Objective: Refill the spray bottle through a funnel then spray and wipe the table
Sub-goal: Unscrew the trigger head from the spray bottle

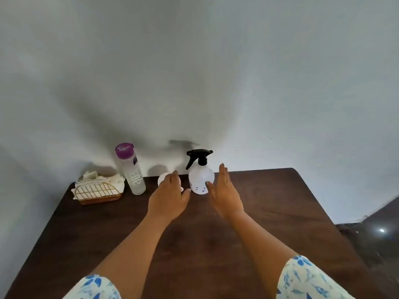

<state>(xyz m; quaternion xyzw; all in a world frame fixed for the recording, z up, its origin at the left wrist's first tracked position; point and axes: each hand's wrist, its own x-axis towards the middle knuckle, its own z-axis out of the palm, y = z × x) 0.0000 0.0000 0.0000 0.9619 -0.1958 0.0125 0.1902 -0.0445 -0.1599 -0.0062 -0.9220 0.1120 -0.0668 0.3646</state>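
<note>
"Just above the centre of the frame, between the two hands: is that the spray bottle (201, 180)?"

"Yes. It stands upright near the far edge of the dark wooden table (216, 244), long axis vertical. Its black trigger head (199, 157) is on, nozzle toward the right of the frame, lever hanging on the left."

"And the hands?"

"Both are released, fingers straight, grasping nothing. The right hand (224, 195) stands edge-on just right of the bottle, and its thumb lies across the lower body. Whether it touches, I cannot tell. The left hand (170, 195) is palm-down just left of the bottle, thumb tip near its base, and its fingers cover most of a white funnel (163, 179)."

"Which is nearer?"

"The right, by a little, I judge. The left hand is more over the funnel than at the bottle."

"So where does the task stand?"

"At the very start, I think. The head is on, so nothing can go in yet. The coming move probably means closing on the round body from both sides, one hand steadying while the other unscrews the head. Pushed from one side only, the bottle could tip."

"And the water?"

"A clear water bottle (133, 175) with a purple cap stands upright left of the funnel. Further left, a wire holder (97, 190) keeps pale cloths (95, 176)."
</note>
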